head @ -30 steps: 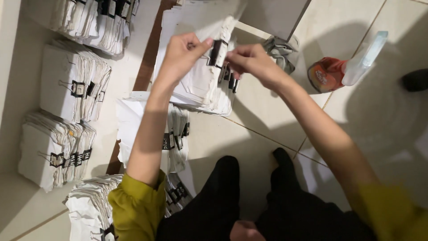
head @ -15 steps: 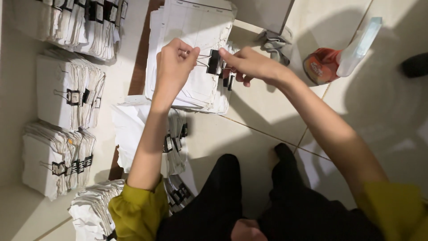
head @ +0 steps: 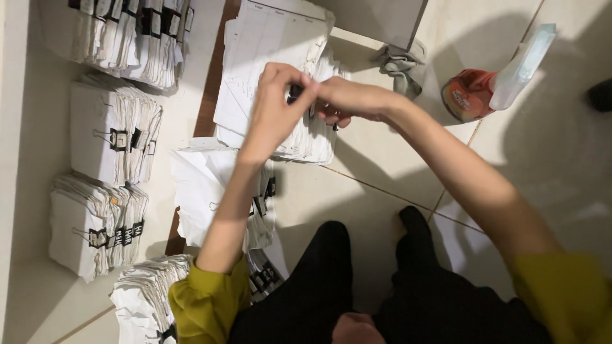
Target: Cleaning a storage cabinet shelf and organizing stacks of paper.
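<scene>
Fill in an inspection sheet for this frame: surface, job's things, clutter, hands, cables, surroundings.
Surface: pale tiled floor with brown grout lines.
Job's things: stack of white paper sheets; small black binder clip mostly hidden between the fingers.
Clutter: grey crumpled cloth; orange-and-clear spray bottle lying down.
Hands: left hand and right hand meet at the clip.
Cables: nothing seen.
Surroundings: clipped white paper bundles at left.
</scene>
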